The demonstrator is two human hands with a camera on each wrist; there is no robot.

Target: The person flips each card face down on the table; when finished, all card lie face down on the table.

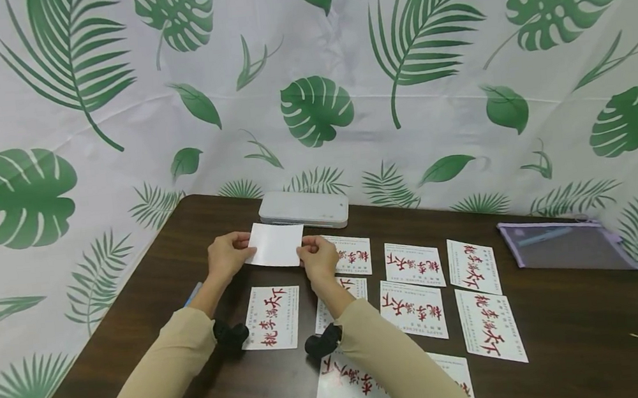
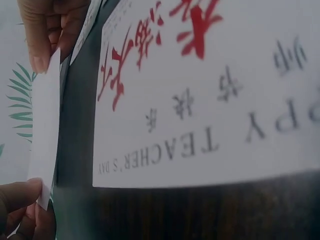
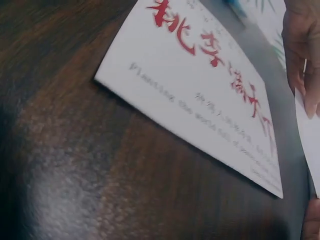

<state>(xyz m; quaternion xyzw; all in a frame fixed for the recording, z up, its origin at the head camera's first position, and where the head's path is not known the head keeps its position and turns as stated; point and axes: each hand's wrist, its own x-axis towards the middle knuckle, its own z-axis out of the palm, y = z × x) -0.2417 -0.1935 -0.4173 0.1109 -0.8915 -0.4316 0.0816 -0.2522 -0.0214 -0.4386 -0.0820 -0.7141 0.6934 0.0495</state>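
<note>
Both hands pinch a white card [image 1: 275,245] by opposite edges, its blank side up, above the back of the table. At its left edge is my left hand [image 1: 228,257], thumb on top. My right hand [image 1: 320,260] grips the right edge. The same white card [image 2: 46,120] appears nearly edge-on in the left wrist view. On the table between my forearms lies a card with red Chinese writing [image 1: 273,319]; a printed card [image 3: 200,95] also shows large in the right wrist view. Another printed card [image 1: 352,255] lies just beside my right hand, which partly hides it.
Several matching cards [image 1: 413,308] lie spread toward the right, some partly under my right forearm. A white case [image 1: 304,208] stands behind the held card. A purple-edged mesh pouch [image 1: 568,248] lies at the right. Something blue [image 1: 194,292] shows by my left wrist. A leaf-patterned cloth [image 1: 254,122] hangs behind the table.
</note>
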